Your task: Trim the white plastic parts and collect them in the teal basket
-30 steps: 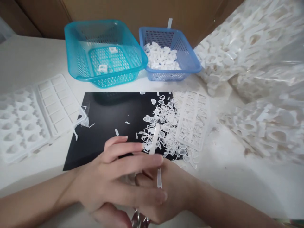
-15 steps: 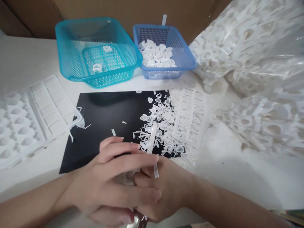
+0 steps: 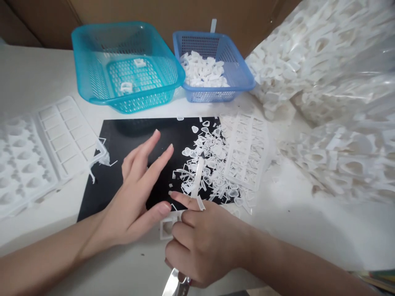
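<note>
My left hand (image 3: 140, 189) is open over the black sheet (image 3: 135, 135), fingers spread, with nothing in it. My right hand (image 3: 206, 238) is curled around a shiny metal tool (image 3: 171, 283); its bright end pokes out below the fist, and its kind is hidden. The right index finger points left, with a thin white scrap strip (image 3: 200, 203) lying across it. A small white square plastic frame (image 3: 166, 228) shows beside the curled right fingers; whether they touch it I cannot tell. A flat whitish stick with a dark tip (image 3: 199, 174) rests on the scraps just beyond.
White plastic scraps (image 3: 212, 164) cover the sheet's right side, beside a gridded tray (image 3: 245, 152). Moulded white trays (image 3: 63, 135) lie at left. Behind stand a turquoise basket (image 3: 129, 100) with two pieces and a blue basket (image 3: 216, 95) of white pieces. Bulging clear bags (image 3: 333, 61) fill the right.
My left hand has moved up and away from my right hand, fingers spreading over the black sheet. My right index finger has stretched out, and the scrap strip has shifted slightly upward.
</note>
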Demonstrator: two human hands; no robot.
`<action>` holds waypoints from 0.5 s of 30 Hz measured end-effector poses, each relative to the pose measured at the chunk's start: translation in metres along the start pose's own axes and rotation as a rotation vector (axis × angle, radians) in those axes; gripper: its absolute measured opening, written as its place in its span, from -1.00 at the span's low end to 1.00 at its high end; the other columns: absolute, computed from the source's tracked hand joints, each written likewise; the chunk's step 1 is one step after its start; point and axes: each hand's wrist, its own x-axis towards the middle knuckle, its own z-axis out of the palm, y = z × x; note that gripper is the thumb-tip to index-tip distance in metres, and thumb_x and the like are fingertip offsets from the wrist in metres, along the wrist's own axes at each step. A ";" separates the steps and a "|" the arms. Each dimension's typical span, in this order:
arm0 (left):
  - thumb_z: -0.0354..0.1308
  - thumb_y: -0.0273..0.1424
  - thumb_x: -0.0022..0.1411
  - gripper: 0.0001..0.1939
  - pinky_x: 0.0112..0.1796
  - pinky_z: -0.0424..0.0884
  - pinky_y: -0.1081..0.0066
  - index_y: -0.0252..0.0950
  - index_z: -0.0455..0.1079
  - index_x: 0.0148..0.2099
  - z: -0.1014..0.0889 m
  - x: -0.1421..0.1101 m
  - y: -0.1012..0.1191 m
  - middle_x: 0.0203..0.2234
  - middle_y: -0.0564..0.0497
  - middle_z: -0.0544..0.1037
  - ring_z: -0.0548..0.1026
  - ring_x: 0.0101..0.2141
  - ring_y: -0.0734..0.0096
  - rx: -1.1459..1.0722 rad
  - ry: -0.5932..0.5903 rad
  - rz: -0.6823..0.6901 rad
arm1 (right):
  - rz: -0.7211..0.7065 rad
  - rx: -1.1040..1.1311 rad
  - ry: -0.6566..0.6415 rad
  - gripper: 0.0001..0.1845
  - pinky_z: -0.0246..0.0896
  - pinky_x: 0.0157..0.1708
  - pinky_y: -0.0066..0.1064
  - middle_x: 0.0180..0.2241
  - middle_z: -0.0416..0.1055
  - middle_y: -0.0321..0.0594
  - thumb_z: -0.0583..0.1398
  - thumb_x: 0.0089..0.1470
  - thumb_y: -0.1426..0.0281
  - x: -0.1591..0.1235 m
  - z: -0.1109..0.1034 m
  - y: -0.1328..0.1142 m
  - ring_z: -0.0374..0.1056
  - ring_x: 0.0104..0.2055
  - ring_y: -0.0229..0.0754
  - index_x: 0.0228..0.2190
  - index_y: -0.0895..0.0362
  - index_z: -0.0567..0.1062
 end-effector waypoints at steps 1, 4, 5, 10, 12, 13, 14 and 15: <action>-0.19 -0.07 0.36 -0.34 0.16 -0.10 -0.13 -0.16 -0.10 0.41 0.000 0.000 0.000 0.40 -0.15 -0.18 -0.08 0.29 -0.25 -0.012 0.038 0.013 | 0.001 -0.001 -0.006 -0.76 0.22 0.07 -0.11 -0.72 0.25 -0.34 0.07 -0.11 0.52 0.000 0.000 0.000 0.04 -0.69 -0.26 -0.72 0.07 0.30; -0.10 -0.13 0.34 -0.56 0.17 -0.07 -0.09 -0.02 0.30 0.20 0.000 -0.004 0.003 0.37 0.00 -0.02 0.07 0.25 -0.16 -0.077 0.049 0.168 | -0.011 0.009 0.020 -0.78 0.25 0.02 -0.09 -0.70 0.29 -0.31 0.07 -0.06 0.49 -0.001 0.000 0.001 0.12 -0.67 -0.22 -0.66 0.08 0.36; -0.10 -0.14 0.34 -0.61 0.18 -0.08 -0.08 0.00 0.40 0.10 0.001 -0.004 0.003 0.35 0.04 0.04 0.10 0.23 -0.13 -0.093 0.015 0.220 | -0.010 0.019 0.033 -0.78 0.26 0.01 -0.09 -0.69 0.31 -0.30 0.06 -0.03 0.47 -0.001 0.000 0.001 0.16 -0.64 -0.21 -0.65 0.08 0.37; -0.24 -0.07 0.39 -0.41 0.18 -0.17 -0.13 -0.15 0.04 0.37 0.000 -0.001 0.000 0.38 -0.16 -0.07 -0.03 0.28 -0.18 -0.089 -0.040 0.050 | 0.011 0.048 -0.056 -0.75 0.21 0.10 -0.08 -0.67 0.29 -0.35 0.08 0.01 0.41 -0.003 0.002 0.003 0.07 -0.67 -0.26 -0.66 0.08 0.37; -0.24 -0.13 0.42 -0.41 0.18 -0.12 -0.09 -0.20 -0.06 0.40 -0.002 0.002 -0.003 0.38 -0.17 -0.06 -0.05 0.30 -0.12 -0.123 -0.005 -0.032 | 0.022 0.086 -0.041 -0.70 0.19 0.14 -0.07 -0.68 0.24 -0.39 0.06 0.06 0.42 -0.001 0.001 0.009 0.01 -0.68 -0.28 -0.67 0.08 0.36; -0.21 -0.19 0.42 -0.47 0.18 -0.08 -0.05 -0.19 0.02 0.37 -0.004 0.003 -0.004 0.36 -0.15 0.00 -0.01 0.29 -0.06 -0.148 0.008 -0.049 | 0.036 0.138 0.004 -0.67 0.21 0.13 -0.09 -0.68 0.22 -0.40 0.05 0.09 0.42 0.000 0.000 0.013 -0.01 -0.67 -0.29 -0.68 0.08 0.34; -0.18 -0.24 0.42 -0.53 0.18 -0.03 0.00 -0.19 0.14 0.30 -0.005 0.003 -0.005 0.32 -0.13 0.09 0.05 0.27 -0.01 -0.170 0.026 -0.064 | 0.051 0.212 0.076 -0.62 0.24 0.12 -0.13 -0.69 0.19 -0.41 0.04 0.13 0.42 0.001 -0.002 0.017 -0.02 -0.67 -0.31 -0.70 0.09 0.30; -0.15 -0.29 0.42 -0.59 0.17 0.02 0.04 -0.20 0.24 0.23 -0.006 0.003 -0.005 0.27 -0.12 0.18 0.11 0.24 0.04 -0.196 0.049 -0.081 | 0.088 0.299 0.171 -0.57 0.29 0.08 -0.18 -0.69 0.15 -0.41 0.02 0.17 0.41 0.002 -0.006 0.020 -0.03 -0.66 -0.32 -0.72 0.09 0.25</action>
